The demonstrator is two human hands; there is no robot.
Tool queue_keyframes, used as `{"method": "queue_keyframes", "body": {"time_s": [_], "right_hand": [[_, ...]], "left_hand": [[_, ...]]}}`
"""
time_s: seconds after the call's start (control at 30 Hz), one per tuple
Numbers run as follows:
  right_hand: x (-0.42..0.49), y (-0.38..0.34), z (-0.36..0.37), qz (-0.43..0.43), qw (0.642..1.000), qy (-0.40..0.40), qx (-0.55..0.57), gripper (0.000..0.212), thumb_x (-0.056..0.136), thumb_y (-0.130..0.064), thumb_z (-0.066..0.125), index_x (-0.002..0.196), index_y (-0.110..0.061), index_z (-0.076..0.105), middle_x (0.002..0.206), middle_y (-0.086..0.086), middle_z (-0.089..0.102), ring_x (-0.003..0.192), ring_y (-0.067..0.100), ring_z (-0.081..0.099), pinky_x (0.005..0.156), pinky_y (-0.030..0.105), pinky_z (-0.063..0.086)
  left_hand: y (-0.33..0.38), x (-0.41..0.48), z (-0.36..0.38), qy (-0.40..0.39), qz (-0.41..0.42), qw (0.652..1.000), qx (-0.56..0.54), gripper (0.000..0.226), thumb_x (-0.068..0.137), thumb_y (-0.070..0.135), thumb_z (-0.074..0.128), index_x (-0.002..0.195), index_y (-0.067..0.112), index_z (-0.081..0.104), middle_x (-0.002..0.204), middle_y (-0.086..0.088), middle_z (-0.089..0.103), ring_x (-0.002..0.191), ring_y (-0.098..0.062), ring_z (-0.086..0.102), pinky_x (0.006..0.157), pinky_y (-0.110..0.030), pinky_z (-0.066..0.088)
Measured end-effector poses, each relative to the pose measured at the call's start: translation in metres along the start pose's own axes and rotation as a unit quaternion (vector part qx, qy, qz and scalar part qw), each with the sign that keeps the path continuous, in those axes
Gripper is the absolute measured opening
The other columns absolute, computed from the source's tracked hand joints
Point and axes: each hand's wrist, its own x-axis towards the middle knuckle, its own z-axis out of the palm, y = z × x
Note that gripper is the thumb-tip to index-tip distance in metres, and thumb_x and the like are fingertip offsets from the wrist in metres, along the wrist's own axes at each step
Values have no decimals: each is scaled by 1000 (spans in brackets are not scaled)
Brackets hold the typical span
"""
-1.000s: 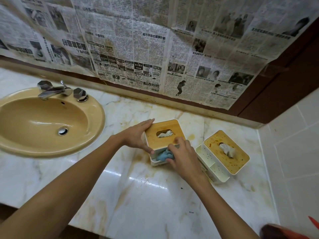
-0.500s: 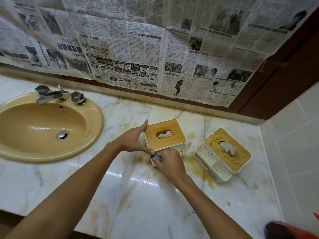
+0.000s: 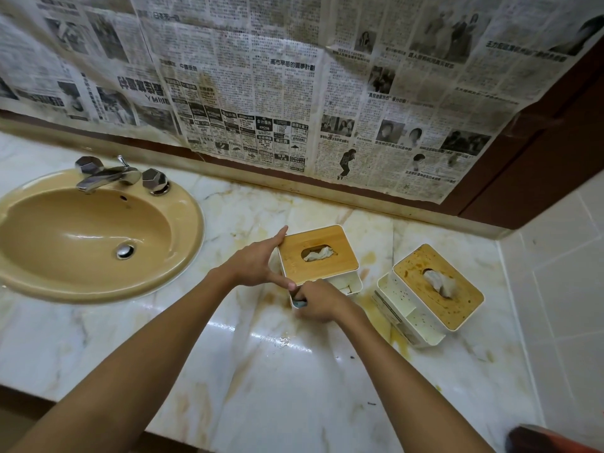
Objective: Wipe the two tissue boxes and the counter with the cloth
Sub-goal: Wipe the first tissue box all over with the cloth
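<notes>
Right hand (image 3: 322,300) was curled tight round one blue cloth (image 3: 299,303), pressing it to the near wall of the first tissue box (image 3: 315,253). Left hand (image 3: 258,261), thumb and forefinger straight and spread, braced that box's left corner. Second tissue box (image 3: 438,286), lid stained, stood apart to the right. Both sat on the marble surface (image 3: 261,371); one sink (image 3: 98,230) at left.

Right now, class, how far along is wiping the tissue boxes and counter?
Done: the left tissue box has a clean-looking lid. In hand: the left hand presses against that box while the right hand grips the blue cloth at its front. Left: the right tissue box, spattered brown, and the stained counter.
</notes>
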Motion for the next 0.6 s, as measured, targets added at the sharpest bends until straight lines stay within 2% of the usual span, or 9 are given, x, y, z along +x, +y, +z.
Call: {"method": "queue_keyframes", "body": {"time_s": [0.03,0.07,0.1,0.17,0.27,0.4,0.5,0.6], "right_hand": [[-1,5,2,-6,999,20,30,29,84,-7,64,60,-23,58,61,-3,51,69,23,47,54,26,31],[-3,8,5,-9,997,47,58,17,82,-9,69,72,-23,73,67,-3,62,70,21,54,56,23,35],[-4,11,8,-9,992,81,92,15,79,-11,74,87,-22,80,75,-3,71,73,18,60,59,22,40],[-10,12,13,-13,978,148,146,24,73,-13,81,95,-23,82,85,-3,78,78,13,67,66,24,48],[-22,13,5,-43,963,195,182,27,68,-12,88,93,-20,82,83,-5,78,77,9,67,69,24,52],[-47,39,-19,-57,936,270,218,27,68,-7,89,90,-21,79,83,-14,73,79,-4,65,69,8,46],[-66,65,-26,-44,925,343,156,26,74,-1,82,89,-21,75,84,-14,73,81,-1,65,68,11,48],[-72,85,-22,-42,915,393,84,29,78,3,77,92,-22,72,88,-12,70,79,2,61,69,17,49]], "left_hand": [[1,0,0,-1,0,1000,6,152,47,87,77,165,37,-5,168,7,31,151,-24,35,117,-43,36],[1,-1,0,-1,-1,1000,12,151,48,87,77,165,37,-5,168,7,31,151,-24,35,117,-43,37],[2,-1,0,1,-3,1000,17,150,50,84,78,165,36,-4,168,7,31,151,-24,35,116,-43,37],[2,-1,-1,2,-5,1000,27,145,55,78,82,165,36,-3,168,7,31,150,-23,36,115,-42,38],[4,0,-3,-1,-8,999,36,145,58,76,84,166,35,-3,168,7,32,150,-23,37,114,-41,38],[6,1,-6,-19,-20,999,32,149,57,75,86,166,29,-5,170,2,28,151,-24,34,118,-40,35],[15,2,-9,-3,-19,999,49,152,57,70,90,166,19,-3,171,2,22,153,-19,29,122,-38,32],[28,1,-4,20,-17,997,79,153,54,69,92,165,15,1,172,0,16,152,-18,29,118,-40,38]]}}
